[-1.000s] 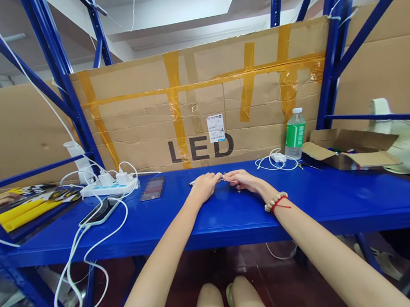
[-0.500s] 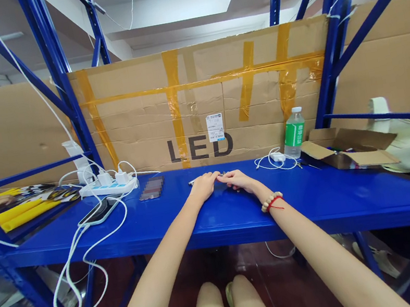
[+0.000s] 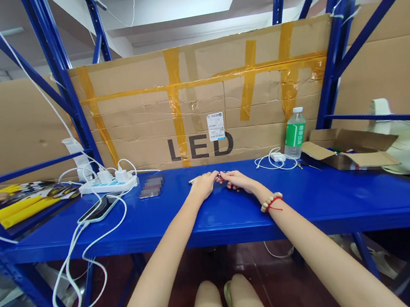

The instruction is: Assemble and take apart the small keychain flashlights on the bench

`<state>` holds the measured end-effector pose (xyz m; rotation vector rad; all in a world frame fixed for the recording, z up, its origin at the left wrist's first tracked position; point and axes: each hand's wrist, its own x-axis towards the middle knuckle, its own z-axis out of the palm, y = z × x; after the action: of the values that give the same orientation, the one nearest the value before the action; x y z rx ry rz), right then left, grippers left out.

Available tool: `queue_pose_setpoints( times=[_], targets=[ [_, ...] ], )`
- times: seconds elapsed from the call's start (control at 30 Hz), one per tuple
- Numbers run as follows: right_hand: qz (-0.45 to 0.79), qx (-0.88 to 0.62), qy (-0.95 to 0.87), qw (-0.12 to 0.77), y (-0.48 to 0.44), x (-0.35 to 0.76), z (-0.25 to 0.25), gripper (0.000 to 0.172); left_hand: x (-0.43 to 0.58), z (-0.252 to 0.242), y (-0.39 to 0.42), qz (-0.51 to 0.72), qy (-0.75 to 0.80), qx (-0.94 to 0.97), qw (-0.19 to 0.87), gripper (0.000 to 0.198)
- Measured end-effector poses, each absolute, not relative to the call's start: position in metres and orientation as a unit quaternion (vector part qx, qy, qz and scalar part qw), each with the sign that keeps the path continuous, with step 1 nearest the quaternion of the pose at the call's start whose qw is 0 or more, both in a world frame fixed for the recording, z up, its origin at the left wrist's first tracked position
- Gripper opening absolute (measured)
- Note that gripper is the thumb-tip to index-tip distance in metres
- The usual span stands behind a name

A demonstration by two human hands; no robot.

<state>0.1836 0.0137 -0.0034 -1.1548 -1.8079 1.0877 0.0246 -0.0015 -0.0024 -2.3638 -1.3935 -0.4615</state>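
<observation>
My left hand (image 3: 203, 185) and my right hand (image 3: 238, 181) rest on the blue metal shelf (image 3: 216, 215), fingertips nearly meeting. Both have their fingers curled round a thin silvery pen-like object (image 3: 220, 175) that lies between them; its left end pokes out past my left hand. The item is too small to name for sure. A bead bracelet with a red string (image 3: 271, 201) circles my right wrist.
A taped cardboard sheet marked LED (image 3: 203, 101) backs the shelf. On the left lie a white power strip (image 3: 108, 186) with chargers, a phone (image 3: 98, 210) on a cable and another phone (image 3: 151, 187). A water bottle (image 3: 294, 134), white cable (image 3: 271, 159) and an open carton (image 3: 347, 148) stand to the right.
Both hands stay in the same place on the shelf; the fingers have shifted slightly round the thin object. The view has tipped up a little.
</observation>
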Motion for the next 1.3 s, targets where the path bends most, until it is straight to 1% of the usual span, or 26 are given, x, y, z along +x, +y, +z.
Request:
queue_pose_setpoints(
  times=[0.23, 0.57, 0.83, 1.3],
  targets=[
    [0.41, -0.454, -0.698, 0.373, 0.0161, 0.1849, -0.006, 0.037, 0.0248, -0.0018, -0.0017, -0.159, -0.489, -0.84, 0.175, 0.026],
    [0.381, -0.484, -0.666, 0.422, 0.0205, 0.1869, -0.0092, 0.044, 0.0251, -0.0022, -0.0016, -0.159, -0.489, -0.84, 0.176, 0.029],
    [0.363, -0.473, -0.662, 0.454, 0.0205, 0.1876, -0.01, 0.047, 0.0252, 0.0001, -0.0032, -0.159, -0.488, -0.838, 0.183, 0.027],
    [0.376, -0.466, -0.646, 0.474, 0.0175, 0.1853, -0.0079, 0.037, 0.0264, 0.0004, -0.0039, -0.162, -0.494, -0.836, 0.176, 0.026]
  ],
)
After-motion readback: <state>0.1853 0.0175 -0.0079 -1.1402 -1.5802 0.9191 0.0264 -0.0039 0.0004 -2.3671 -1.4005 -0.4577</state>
